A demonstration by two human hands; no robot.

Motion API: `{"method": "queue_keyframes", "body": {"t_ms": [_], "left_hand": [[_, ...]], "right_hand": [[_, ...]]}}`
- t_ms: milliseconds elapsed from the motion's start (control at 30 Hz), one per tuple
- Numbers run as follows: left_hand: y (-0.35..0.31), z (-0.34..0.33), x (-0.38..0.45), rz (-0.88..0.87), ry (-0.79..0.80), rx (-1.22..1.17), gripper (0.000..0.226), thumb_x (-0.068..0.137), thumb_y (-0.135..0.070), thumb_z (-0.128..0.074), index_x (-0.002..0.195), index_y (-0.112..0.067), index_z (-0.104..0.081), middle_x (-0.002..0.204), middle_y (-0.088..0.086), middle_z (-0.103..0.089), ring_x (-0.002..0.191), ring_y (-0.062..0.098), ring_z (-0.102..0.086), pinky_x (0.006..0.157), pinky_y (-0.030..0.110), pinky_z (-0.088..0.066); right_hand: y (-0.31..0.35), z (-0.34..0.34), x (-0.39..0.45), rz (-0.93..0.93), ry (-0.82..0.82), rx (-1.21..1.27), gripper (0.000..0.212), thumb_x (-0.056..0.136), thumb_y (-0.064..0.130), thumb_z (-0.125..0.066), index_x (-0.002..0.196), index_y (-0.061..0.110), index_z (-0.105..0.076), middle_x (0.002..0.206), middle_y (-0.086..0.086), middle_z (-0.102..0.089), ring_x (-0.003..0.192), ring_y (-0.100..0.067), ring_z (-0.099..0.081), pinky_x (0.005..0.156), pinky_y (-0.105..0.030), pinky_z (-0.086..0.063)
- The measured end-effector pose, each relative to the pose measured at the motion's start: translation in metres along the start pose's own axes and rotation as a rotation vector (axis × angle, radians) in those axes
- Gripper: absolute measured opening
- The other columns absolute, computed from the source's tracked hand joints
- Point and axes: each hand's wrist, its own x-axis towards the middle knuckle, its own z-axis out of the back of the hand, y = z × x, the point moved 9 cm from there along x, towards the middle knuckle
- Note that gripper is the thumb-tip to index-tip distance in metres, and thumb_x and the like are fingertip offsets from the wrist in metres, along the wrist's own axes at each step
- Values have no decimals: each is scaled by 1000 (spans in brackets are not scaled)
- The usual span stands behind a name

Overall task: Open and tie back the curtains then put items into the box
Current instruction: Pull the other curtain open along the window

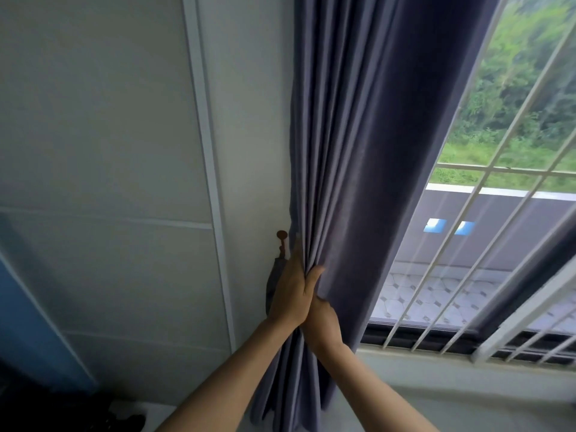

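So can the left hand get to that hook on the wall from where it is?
Probably yes. The left hand grips the curtain just below the hook, and only bare wall lies between them.

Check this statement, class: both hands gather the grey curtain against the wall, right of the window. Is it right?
One slip: the head view shows the curtain gathered left of the window, not right. Both the left hand and right hand do grip it.

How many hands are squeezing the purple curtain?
2. The left hand grips the curtain beside the wall hook. The right hand grips it just below, touching the left one.
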Motion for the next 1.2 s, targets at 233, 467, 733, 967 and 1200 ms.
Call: {"method": "queue_keyframes", "body": {"t_ms": [233, 467, 733, 967, 1200], "left_hand": [[0, 0, 7, 53, 7, 64, 79, 87, -53, -39, 152, -15, -15, 150, 10, -39, 134, 21, -42, 112, 31, -35], [10, 11, 14, 75, -43, 153, 40, 100, -33, -37, 129, -9, -53, 114, 10, -66, 107, 23, -63, 92, 27, -51], [17, 15, 16, 81, -37, 150, 46, 100, -30, -38, 140, -7, -45, 136, 11, -55, 123, 23, -54, 104, 22, -39], [13, 12, 10, 87, -14, 110, 38, 102, -26, -37, 135, -10, -49, 123, 7, -62, 108, 8, -55, 89, 3, -34], [21, 9, 11, 112, -19, 123, 42, 101, -40, -34, 133, -20, -50, 123, 3, -63, 114, 19, -59, 99, 32, -47]], "right_hand": [[8, -11, -10, 13, 84, -148, 28, 97, 10, -39, 121, 13, -54, 106, -7, -69, 88, -24, -67, 63, -26, -37], [9, -8, -35, 56, 317, 38, 68, 82, 6, -40, 143, 33, -27, 96, -5, -66, 74, -29, -61, 58, -35, -49], [14, 252, -27, 298, -928, 406, 56, 84, 12, -66, 136, 2, -46, 140, -21, -40, 137, -28, -33, 114, -27, -26], [-60, 193, 57, -150, -299, 362, 54, 87, 3, -57, 138, 9, -40, 109, -18, -64, 99, -37, -61, 72, -30, -40], [-36, 72, 24, -106, -16, 323, 45, 98, 23, -41, 141, 30, -32, 97, -6, -64, 83, -29, -62, 62, -24, -40]]}}
